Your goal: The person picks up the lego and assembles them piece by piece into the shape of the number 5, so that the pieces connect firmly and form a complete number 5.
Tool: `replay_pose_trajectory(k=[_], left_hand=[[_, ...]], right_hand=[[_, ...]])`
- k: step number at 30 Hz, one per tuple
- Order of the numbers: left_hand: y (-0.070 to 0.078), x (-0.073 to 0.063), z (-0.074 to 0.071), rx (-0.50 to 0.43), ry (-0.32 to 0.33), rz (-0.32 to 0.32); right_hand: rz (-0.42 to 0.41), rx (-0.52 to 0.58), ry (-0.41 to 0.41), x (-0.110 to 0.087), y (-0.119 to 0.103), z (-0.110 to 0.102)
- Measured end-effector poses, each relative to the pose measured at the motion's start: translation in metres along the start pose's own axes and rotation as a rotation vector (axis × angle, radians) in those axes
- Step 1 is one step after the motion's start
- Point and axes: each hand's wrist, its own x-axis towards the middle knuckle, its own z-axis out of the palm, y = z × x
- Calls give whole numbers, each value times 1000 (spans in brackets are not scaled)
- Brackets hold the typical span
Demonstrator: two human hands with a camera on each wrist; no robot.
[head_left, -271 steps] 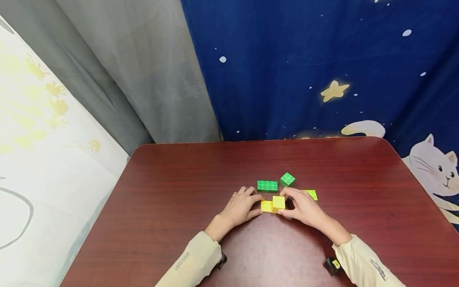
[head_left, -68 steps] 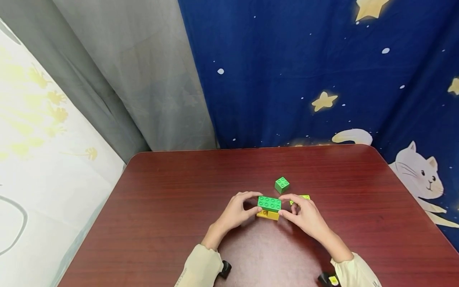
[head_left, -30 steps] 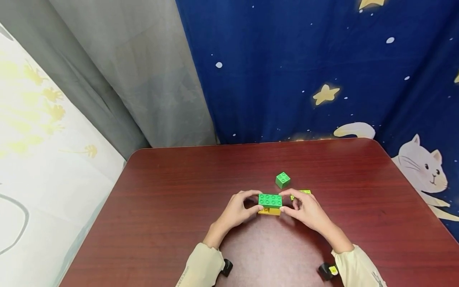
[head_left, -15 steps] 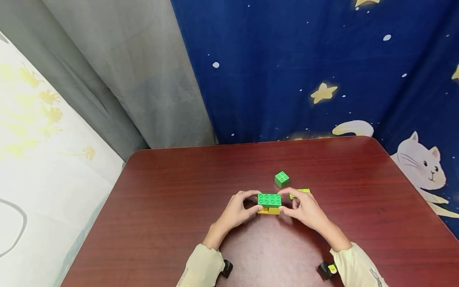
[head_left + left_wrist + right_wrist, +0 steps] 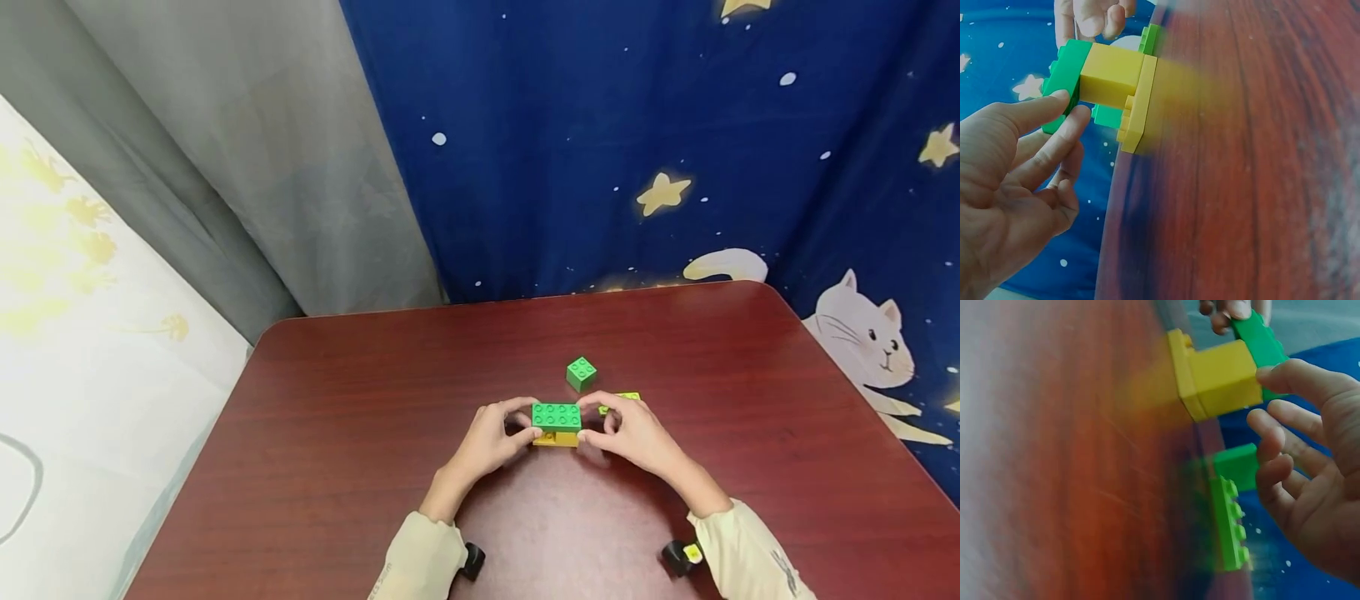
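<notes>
A long green building brick [image 5: 557, 417] sits across the top of a yellow block [image 5: 1112, 74], which stands on one end of a thin yellow plate brick [image 5: 1137, 109]. The brick's left end overhangs the plate's bare studs. My left hand [image 5: 483, 437] pinches that left end between thumb and fingers. At the other end my right hand [image 5: 633, 433] holds the green brick, index finger at the far corner and thumb [image 5: 1300, 378] at the near one, by the seam with the yellow block. Its other fingers are curled loosely beneath.
A small square green brick [image 5: 581, 374] stands behind the stack on the dark red table [image 5: 375, 400]. A thin lime plate brick [image 5: 1229, 525] lies just beyond my right hand, partly hidden by it in the head view. Curtains hang behind the table.
Earlier the long green brick lay behind the yellow pieces while my right hand gripped the yellow block; now both hands hold it on top. Over the last second, the hands barely move.
</notes>
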Motion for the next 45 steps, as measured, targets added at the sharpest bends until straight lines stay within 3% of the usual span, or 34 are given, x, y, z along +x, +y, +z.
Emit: replay_pose_trajectory(k=[3,10,14,20,23,28,34,45], left_hand=[[-1,-1,-1,-13,2,-5],[-4,-3,-1,-43,-4,-22],[-5,-3,0,-78,-4,-32],[-1,-1,-1,-143,-4,-105],[1,0,0,-171,-4,-132],[-2,0,2,-184,5,-126],[-3,-2,3,-184,14,-113],[-3,-4,1,-187,2,-66]], right_hand=[[14,4,-10,4,0,-7],[99,-87,125,13,10,-14],[170,-137,164,22,13,-14],[255,-206,163,36,16,-13],[263,-225,145,42,18,-11],[257,-270,123,47,21,-3],[250,-349,201,49,23,7],[204,-236,187,47,12,-2]])
